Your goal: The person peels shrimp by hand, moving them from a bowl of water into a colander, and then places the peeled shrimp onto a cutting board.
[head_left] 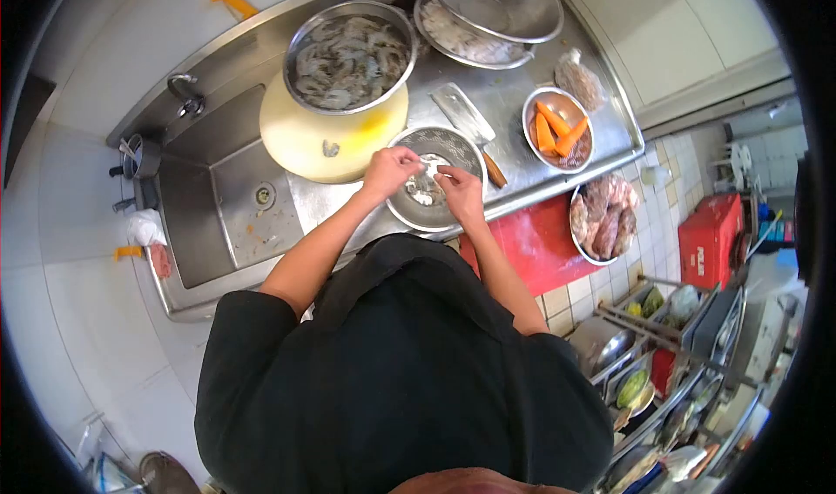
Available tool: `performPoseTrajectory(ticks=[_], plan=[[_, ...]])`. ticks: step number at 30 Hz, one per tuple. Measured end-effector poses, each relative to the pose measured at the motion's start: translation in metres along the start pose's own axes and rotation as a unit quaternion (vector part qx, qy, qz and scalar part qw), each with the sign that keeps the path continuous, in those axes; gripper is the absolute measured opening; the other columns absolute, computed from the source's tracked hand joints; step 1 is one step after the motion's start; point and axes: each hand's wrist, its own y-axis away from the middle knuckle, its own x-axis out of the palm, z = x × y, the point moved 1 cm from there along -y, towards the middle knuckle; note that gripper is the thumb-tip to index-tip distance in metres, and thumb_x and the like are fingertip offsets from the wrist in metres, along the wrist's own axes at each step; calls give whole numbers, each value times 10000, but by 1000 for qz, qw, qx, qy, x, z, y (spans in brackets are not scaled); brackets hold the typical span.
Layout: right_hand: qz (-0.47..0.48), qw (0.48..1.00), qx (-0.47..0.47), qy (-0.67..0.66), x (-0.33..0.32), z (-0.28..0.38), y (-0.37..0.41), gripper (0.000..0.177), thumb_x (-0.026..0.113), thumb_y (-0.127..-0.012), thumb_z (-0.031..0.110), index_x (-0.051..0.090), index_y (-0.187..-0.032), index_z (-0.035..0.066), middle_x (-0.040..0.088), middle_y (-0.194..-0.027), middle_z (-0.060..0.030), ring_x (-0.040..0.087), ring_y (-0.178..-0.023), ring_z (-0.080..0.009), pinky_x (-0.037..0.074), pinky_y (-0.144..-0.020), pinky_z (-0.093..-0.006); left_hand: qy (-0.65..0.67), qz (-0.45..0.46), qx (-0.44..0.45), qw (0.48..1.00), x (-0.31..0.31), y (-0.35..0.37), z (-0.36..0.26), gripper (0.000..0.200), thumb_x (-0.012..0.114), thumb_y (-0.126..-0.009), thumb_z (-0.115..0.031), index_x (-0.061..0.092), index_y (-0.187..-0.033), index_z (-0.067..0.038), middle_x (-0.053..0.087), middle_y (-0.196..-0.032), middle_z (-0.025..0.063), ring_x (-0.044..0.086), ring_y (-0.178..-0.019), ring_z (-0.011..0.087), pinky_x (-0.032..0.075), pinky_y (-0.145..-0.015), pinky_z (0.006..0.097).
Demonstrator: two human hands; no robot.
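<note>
Over a perforated metal colander (475, 159), my left hand (391, 170) and my right hand (461, 191) face each other with fingers pinched. A small pale piece, apparently shrimp, shows at my left fingertips; what my right fingers hold is too small to make out. Several shrimp pieces (425, 189) lie in the bottom of the colander. Behind my left hand, a bowl of whole grey shrimp (351, 63) rests on a round cream cutting board (283, 133). One small grey piece (330, 148) lies on the board.
A cleaver (463, 114) lies behind the colander. To its right is a bowl with carrots (557, 134). Metal bowls (496, 5) stand at the back. The sink (213, 207) is at left; a meat bowl (603, 218) and red board (540, 244) are at right.
</note>
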Motion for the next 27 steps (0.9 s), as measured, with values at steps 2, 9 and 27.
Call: performPoseTrajectory(ticks=[2, 9, 27], plan=[[14, 996, 15, -83, 6, 4, -3, 276, 726, -860, 109, 703, -1064, -75, 739, -864, -146, 698, -768, -151, 544, -688, -282, 166, -13, -32, 985, 13, 0, 2, 215, 761, -829, -130, 723, -967, 30, 709, -748, 43, 628, -657, 108, 493, -603, 246], [-34, 990, 31, -134, 10, 16, -7, 238, 721, -858, 93, 714, -1032, -69, 734, -854, -118, 684, -743, -131, 551, -653, -263, 131, -45, 123, 983, 24, 25, -10, 433, 738, -828, -77, 639, -1233, 40, 700, -1093, 183, 648, -1027, 203, 526, -848, 303], [50, 987, -42, 149, 19, 22, 0, 234, 629, -830, 157, 711, -792, -58, 695, -688, -186, 718, -642, -241, 548, -619, -349, 30, 35, 35, 998, 8, 36, -3, 294, 701, -810, -107, 732, -1101, -75, 709, -911, 236, 718, -817, 257, 540, -750, 337]])
